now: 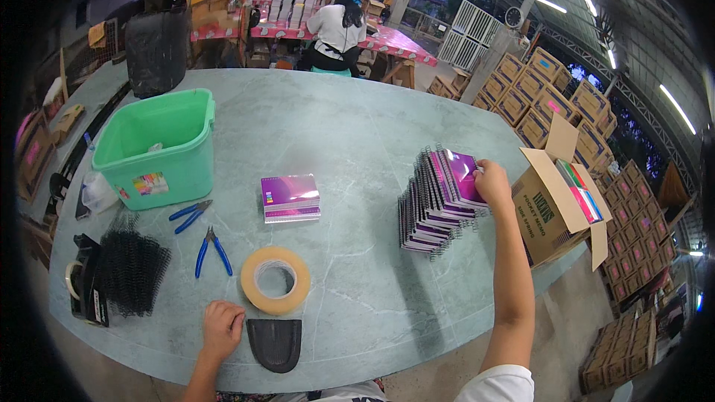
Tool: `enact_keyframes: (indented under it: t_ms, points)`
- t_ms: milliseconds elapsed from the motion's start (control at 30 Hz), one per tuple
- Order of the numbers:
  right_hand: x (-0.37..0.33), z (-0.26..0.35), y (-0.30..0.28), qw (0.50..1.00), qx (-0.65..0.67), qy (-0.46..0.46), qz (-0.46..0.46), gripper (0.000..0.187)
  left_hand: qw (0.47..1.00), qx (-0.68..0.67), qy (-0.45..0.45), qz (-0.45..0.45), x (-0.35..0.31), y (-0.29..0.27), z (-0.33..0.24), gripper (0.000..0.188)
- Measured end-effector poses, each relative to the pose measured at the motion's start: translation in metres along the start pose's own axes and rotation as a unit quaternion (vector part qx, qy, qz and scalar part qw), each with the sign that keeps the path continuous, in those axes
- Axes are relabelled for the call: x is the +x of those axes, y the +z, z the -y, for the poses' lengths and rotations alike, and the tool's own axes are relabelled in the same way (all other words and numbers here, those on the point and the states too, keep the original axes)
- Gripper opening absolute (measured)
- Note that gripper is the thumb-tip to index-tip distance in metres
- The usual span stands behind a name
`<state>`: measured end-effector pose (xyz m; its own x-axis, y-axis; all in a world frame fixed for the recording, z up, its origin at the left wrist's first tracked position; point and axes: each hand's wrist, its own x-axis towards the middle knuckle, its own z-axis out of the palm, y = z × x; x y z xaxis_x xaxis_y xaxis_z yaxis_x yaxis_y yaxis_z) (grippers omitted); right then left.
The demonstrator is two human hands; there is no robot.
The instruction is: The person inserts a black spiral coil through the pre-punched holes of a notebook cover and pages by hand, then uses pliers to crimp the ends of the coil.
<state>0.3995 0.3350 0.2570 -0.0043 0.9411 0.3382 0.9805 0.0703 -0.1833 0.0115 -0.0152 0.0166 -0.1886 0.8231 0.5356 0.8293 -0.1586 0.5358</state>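
My right hand (491,182) grips the outer edge of a purple spiral notebook (460,171) at the top of a tall, uneven stack of spiral notebooks (432,216) with black wire coils. My left hand (223,327) rests on the table at the front, its fingers curled in with nothing showing in them. Beside it lie a large roll of clear tape (253,290) and a black ribbed, tray-like piece (275,353). Left of the stack, a short pile of purple-covered pads (290,197) with punched edges and no coils sits apart from both hands.
Two blue-handled pliers (201,253) lie near a heap of black wire coils (134,264) and a tape dispenser (91,283). A green bin (160,156) stands behind them. At right is an open carton (547,212) holding colourful notebooks. A person (339,30) sits at a far table.
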Motion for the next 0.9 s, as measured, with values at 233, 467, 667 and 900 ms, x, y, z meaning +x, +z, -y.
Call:
enact_keyframes:
  t_ms: [233, 467, 667, 900]
  points:
    - [-0.053, 0.119, 0.04, 0.904, 0.074, -0.358, -0.223, 0.031, 0.999, 0.041, -0.016, 0.015, -0.006, 0.003, 0.005, 0.011]
    - [-0.097, 0.222, 0.249, 0.855, 0.14, -0.488, -0.103, 0.032, 0.999, 0.043, 0.003, -0.013, -0.002, 0.006, 0.003, 0.012]
    - [-0.114, 0.242, 0.239, 0.892, 0.181, -0.408, 0.07, 0.029, 0.999, 0.038, -0.018, -0.02, -0.006, 0.002, 0.003, 0.014]
    - [-0.2, 0.22, 0.161, 0.653, 0.693, -0.133, 0.274, 0.014, 0.938, -0.162, -0.278, -0.132, 0.012, -0.001, -0.019, 0.028]
